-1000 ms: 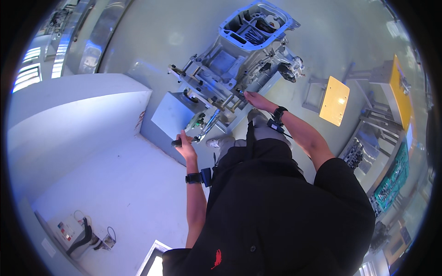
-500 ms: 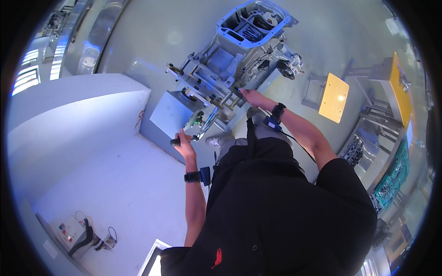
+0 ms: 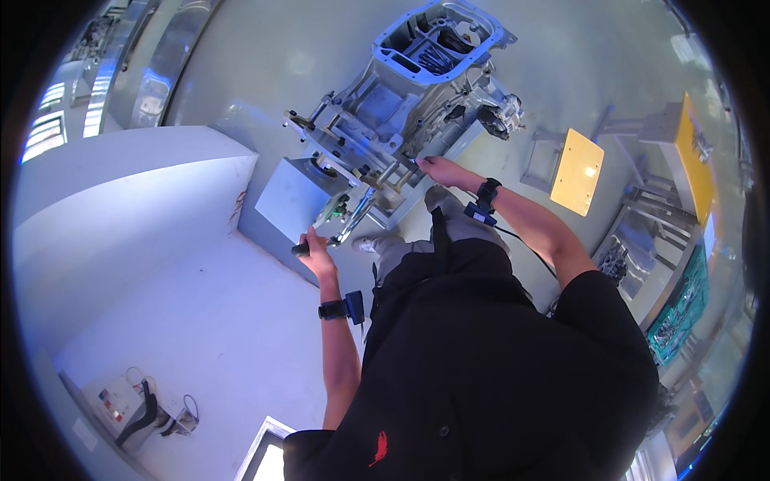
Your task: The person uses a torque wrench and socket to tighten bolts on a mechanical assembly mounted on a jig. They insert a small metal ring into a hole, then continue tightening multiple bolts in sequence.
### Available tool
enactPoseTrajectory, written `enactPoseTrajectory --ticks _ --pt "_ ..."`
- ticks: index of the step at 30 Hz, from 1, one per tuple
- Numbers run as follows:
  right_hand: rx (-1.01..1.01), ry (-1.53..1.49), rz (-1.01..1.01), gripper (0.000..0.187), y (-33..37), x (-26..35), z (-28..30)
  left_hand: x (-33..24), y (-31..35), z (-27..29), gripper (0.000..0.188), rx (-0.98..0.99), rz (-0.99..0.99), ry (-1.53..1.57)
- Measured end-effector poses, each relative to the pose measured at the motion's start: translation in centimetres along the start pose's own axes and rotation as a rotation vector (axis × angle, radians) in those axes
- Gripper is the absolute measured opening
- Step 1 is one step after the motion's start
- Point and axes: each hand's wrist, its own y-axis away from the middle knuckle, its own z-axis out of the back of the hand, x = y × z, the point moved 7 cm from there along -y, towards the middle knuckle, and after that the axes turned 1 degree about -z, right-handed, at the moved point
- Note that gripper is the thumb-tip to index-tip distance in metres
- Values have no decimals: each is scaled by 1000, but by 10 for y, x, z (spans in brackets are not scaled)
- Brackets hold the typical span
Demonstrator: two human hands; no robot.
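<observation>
An engine (image 3: pixel 385 104) is mounted on a metal stand ahead of me, its open, tray-like housing (image 3: pixel 385 70) at the far end. Several loose dark parts (image 3: pixel 437 61) lie inside that housing. My left hand (image 3: pixel 319 255) is wrapped round the black grip (image 3: pixel 301 250) of a crank handle, beside a gearbox-like wheel (image 3: pixel 330 210) on the stand's near left end. Against the engine's near side, my right hand (image 3: pixel 437 170) is closed with its fingertips pressed together. Whatever sits in those fingers is too small and partly hidden to name.
A white partition (image 3: pixel 160 172) stands on the left. To the right are a yellow-topped stool (image 3: pixel 579 172), a bench with a yellow top (image 3: pixel 695 160) and a teal tray (image 3: pixel 680 301) of metal parts. My shoe (image 3: pixel 367 244) is close to the stand.
The engine and stand sit slightly further left in the picture, as does most of the surroundings. Both hands keep their places, the left on the crank grip, the right at the engine's side.
</observation>
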Motion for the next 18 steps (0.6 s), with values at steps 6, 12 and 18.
enactPoseTrajectory --ticks 6,12,18 --pt "146 -150 -148 54 -9 -8 -4 0 -1 -2 31 30 0 -3" --pt "148 -174 -125 51 -11 -11 -3 -1 -1 0 33 34 -18 -50" --pt "154 -196 -125 51 -8 -28 -12 -3 -2 -4 33 43 -2 4"
